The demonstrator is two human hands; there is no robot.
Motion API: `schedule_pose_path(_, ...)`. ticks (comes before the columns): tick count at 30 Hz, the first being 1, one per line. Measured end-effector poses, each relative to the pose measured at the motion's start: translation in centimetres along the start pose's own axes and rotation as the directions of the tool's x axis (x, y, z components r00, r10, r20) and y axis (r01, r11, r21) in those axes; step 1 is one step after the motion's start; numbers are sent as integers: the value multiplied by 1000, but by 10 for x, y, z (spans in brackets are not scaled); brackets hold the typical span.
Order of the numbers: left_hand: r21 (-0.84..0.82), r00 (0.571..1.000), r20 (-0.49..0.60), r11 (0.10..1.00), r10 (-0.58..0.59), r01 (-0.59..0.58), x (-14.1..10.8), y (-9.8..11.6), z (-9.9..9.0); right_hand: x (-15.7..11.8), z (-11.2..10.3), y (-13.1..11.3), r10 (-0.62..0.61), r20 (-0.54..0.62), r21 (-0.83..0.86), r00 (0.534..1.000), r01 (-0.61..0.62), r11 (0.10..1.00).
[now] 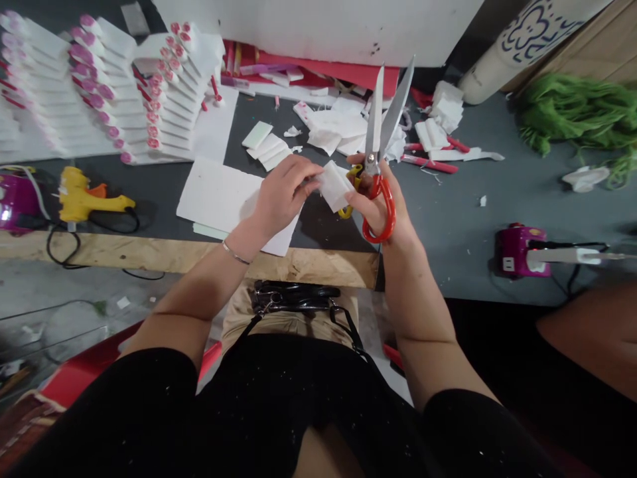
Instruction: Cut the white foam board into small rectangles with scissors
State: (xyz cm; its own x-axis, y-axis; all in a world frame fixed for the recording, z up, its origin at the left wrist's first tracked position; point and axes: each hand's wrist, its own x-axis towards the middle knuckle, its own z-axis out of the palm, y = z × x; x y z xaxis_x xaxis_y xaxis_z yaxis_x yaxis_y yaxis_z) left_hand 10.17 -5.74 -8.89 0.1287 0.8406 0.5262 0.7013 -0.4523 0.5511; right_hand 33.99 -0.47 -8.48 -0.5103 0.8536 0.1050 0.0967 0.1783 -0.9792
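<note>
A small white folded piece [335, 186], paper or thin cloth, is held up between my hands above the table's front edge. My left hand [284, 189] pinches its left corner with fingertips and thumb. My right hand [377, 199] grips its right edge with the thumb and also holds scissors [373, 159]. The scissors have one red and one yellow handle, and their parted blades point away from me. Below my left hand lies a white board [219, 196]. Beyond the hands are small folded white pieces [271, 151] and a heap of white scraps [333, 129].
Rows of white strips with pink tips [169, 99] fill the back left. A yellow glue gun [82, 196] lies at left. At right are green yarn [577, 113], a patterned bottle [527, 50] and a purple power block [522, 249]. Another person's limb [592, 332] is at lower right.
</note>
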Motion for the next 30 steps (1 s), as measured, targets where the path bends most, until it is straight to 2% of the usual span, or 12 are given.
schedule_pose_path(6,-3,1000,30,1000,-6,6,0,2,-2,-2,1,-6,25,12,-21,1000,-25,999)
schedule_pose_path(14,18,1000,6,1000,24,-24,0,3,0,-7,6,-18,59,-11,-8,998,-59,998)
schedule_pose_path(18,71,994,-23,992,109,-108,-1,4,7,-6,6,-20,62,-35,-38,997,-64,997)
schedule_pose_path(22,157,987,-63,978,150,-139,-2,7,13,-4,9,-17,65,-66,-48,996,-68,997)
schedule_pose_path(26,167,995,-25,982,91,-86,-2,11,13,-1,10,-11,18,-122,-62,992,-26,998)
schedule_pose_path(30,165,989,1,976,145,-143,-4,16,14,2,6,-5,-23,-182,-103,983,5,995)
